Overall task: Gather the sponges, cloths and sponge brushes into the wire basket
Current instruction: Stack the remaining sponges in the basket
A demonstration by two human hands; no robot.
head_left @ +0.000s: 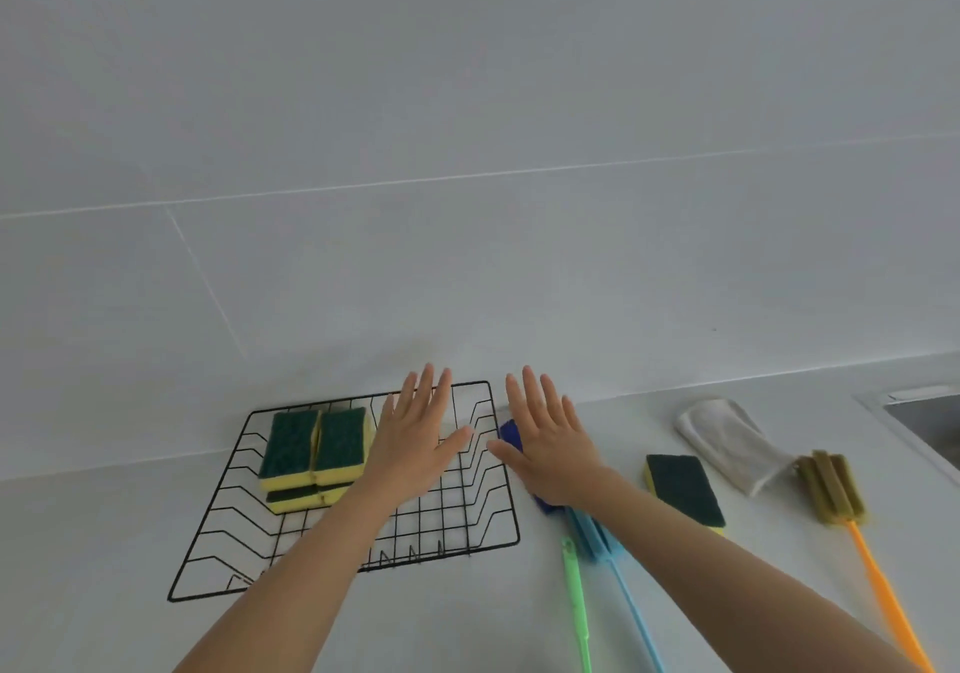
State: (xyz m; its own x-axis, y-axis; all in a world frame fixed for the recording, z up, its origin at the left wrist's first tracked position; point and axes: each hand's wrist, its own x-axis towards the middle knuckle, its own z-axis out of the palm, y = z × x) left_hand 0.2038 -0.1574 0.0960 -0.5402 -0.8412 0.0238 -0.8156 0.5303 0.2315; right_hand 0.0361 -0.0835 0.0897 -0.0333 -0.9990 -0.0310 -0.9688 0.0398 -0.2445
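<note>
A black wire basket [498,537] lies on the white counter and holds several green-and-yellow sponges [311,449] stacked at its back left. My left hand [415,438] hovers flat and open over the basket's right half. My right hand [550,444] is open too, just right of the basket, above a blue sponge [509,431] that it partly hides. Under my right forearm lie a blue-handled brush [623,584] and a green-handled brush [576,599]. Further right are a loose green-and-yellow sponge [685,490], a white cloth [727,438] and an orange-handled sponge brush [831,485].
A white tiled wall rises right behind the basket. A sink corner [924,423] shows at the far right edge. The counter [104,542] stretches left of the basket.
</note>
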